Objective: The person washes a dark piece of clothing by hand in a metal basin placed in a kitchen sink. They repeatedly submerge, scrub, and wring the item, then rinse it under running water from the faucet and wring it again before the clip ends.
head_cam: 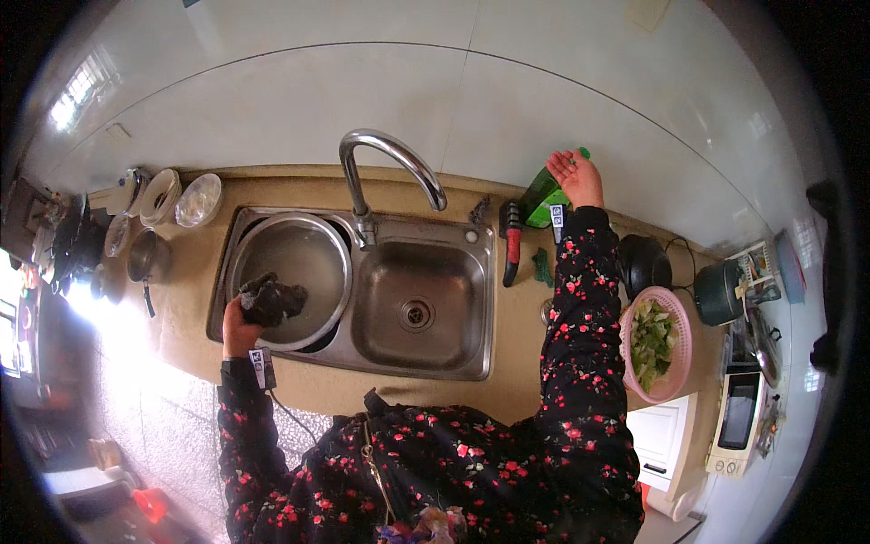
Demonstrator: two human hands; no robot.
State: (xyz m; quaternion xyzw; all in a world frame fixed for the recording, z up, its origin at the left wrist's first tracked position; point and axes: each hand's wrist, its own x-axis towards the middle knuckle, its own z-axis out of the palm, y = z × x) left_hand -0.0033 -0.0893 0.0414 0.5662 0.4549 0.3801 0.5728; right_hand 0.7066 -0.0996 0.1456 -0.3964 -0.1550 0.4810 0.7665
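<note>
My left hand (240,328) holds a dark, wet cloth or scouring pad (272,301) over a round metal basin (345,289) with cloudy water in it. The basin sits in the left bowl of a steel double sink (423,372). At the back wall, my right hand (578,178) is at the top of a green dish soap bottle (540,197), by its green cap; its fingers are partly spread, and whether they grip the bottle is unclear. A chrome faucet (391,139) arches over the sink's right bowl.
Stacked bowls (160,194) and a small saucepan (148,257) stand left of the sink. To the right are a red-and-black knife sharpener (511,245), a green scouring pad (542,266), a black bowl (644,264), a pink basket (682,353) of leafy greens and a dark green pot (718,292).
</note>
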